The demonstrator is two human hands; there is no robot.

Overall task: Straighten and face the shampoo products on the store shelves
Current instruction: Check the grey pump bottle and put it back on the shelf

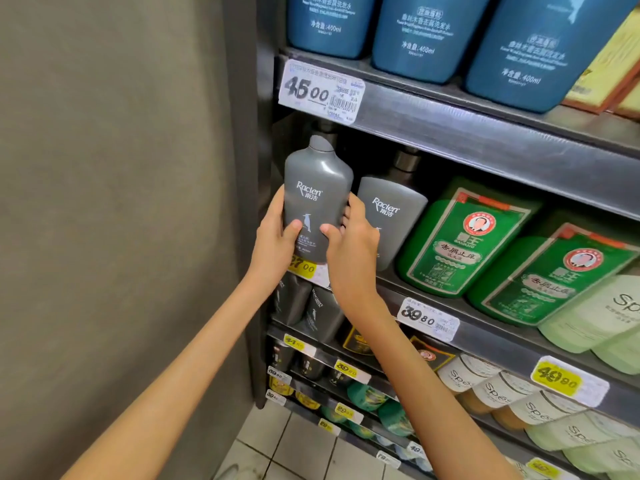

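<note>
Honestly, the risk I see is a knock-on tumble. The grey Raclen bottle (317, 199) is tall and narrow. Just past the knuckles of the right hand (349, 244) stands a second grey bottle (393, 216), close enough to be brushed. A careless twist to square the label could shove that neighbour backwards or into the green bottles (457, 244) beyond it. A slip is the other danger. The plastic looks smooth, and if either grip loosens the bottle could drop forward past the yellow price tag (304, 268) just beneath the thumbs.

Both hands are clamped on the bottle's lower half. The left hand (275, 233) wraps its left side, with the thumb pressed on the front label and the remaining fingers curled behind, out of sight. The right hand mirrors it, thumb on the front and fingers (348, 211) curled round the right edge, in between the two grey bottles. The thumb tips lie near each other without touching. The label faces outward and the bottle is roughly upright. Whether its base rests on the shelf I cannot tell, because the wrists cover it.
</note>
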